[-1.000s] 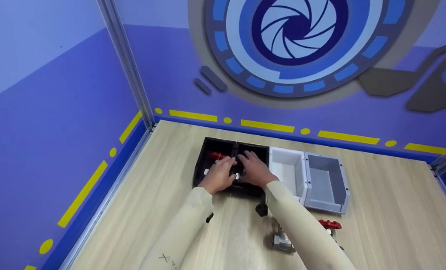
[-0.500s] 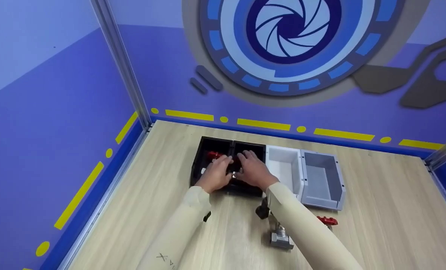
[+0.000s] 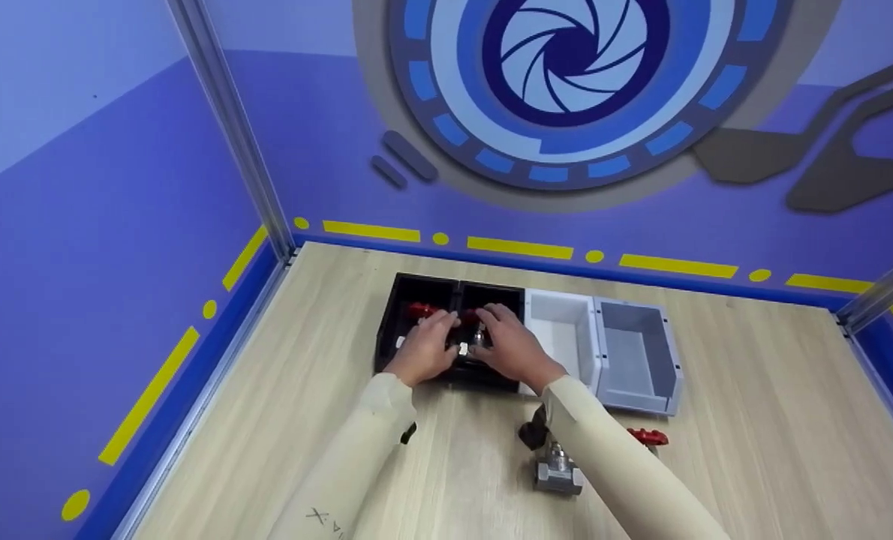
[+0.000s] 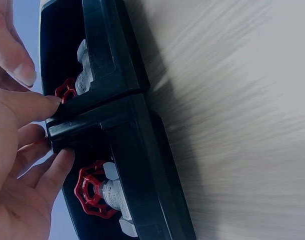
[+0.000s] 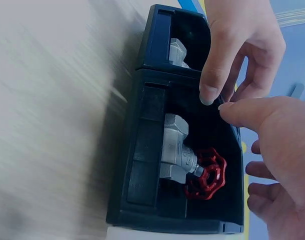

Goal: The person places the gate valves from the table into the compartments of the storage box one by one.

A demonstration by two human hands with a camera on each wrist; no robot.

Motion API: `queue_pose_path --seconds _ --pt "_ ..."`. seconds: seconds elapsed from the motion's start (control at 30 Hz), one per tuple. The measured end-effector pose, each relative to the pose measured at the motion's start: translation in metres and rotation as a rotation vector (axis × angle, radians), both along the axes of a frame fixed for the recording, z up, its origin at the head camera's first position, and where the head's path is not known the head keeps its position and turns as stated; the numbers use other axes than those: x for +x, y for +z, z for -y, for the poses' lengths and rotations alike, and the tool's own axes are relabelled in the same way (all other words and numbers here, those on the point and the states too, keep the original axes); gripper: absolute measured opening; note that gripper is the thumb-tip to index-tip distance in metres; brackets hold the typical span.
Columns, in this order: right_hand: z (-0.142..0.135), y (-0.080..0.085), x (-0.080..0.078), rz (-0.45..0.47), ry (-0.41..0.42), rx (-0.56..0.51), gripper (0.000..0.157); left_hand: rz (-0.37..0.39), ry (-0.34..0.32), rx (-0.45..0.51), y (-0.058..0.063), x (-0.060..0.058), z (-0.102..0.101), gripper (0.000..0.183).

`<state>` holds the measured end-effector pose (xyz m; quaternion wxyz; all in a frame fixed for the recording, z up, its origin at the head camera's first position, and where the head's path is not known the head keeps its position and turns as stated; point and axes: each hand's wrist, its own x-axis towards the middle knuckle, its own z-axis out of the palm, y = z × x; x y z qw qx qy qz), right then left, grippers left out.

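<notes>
Two joined black bins each hold a metal valve with a red handwheel. My left hand [image 3: 424, 349] is over the left black bin [image 4: 157, 185], close to its valve [image 4: 112, 192]. Its thumb and fingers lie either side of the bins' shared wall; whether they touch it is unclear. My right hand [image 3: 518, 346] hovers over the right black bin [image 5: 147, 145], with loosely bent fingers and nothing held. Below it the second valve [image 5: 177, 150] lies on its side, handwheel toward the far wall. The two thumbs are near each other in the right wrist view.
Right of the black bins stand a white bin [image 3: 559, 341] and a grey bin [image 3: 634, 352]. On the wooden table nearer me are a metal valve [image 3: 559, 474] with a black handle and a red handwheel [image 3: 649, 436], partly behind my right sleeve.
My right hand has lifted slightly and opened away from the valve in the right black bin, whose red handwheel now shows. My left hand has hardly moved. The head view has shifted slightly.
</notes>
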<state>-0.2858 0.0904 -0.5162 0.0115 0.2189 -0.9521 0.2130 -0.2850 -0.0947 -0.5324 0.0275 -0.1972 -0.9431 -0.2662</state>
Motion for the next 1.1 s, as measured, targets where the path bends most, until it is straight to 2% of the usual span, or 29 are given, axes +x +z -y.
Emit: queue_pose_path --seconds 0.13,0.4,0.57,0.77,1.0,1.1 --pt "-0.007 0.0 0.005 -0.031 0.011 -0.032 0.068 -0.002 0.012 -0.001 0.0 0.002 -0.001 0.048" --pt "-0.02 0.003 0.016 0.008 -0.022 -0.081 0.066 -0.034 0.038 -0.023 -0.002 0.006 -0.001 0.047" --pt "-0.029 0.002 0.021 0.004 -0.044 -0.104 0.065 -0.057 0.023 -0.043 -0.003 0.006 -0.003 0.049" --pt "-0.04 0.0 0.027 0.007 -0.066 -0.123 0.066 -0.045 0.031 -0.071 -0.004 0.007 -0.006 0.052" --pt "-0.052 0.0 0.035 -0.026 -0.063 -0.172 0.064 -0.117 0.056 -0.123 -0.005 0.008 -0.014 0.052" --pt "-0.056 0.001 0.038 -0.018 -0.076 -0.181 0.062 -0.167 0.047 -0.131 -0.006 0.009 -0.02 0.05"
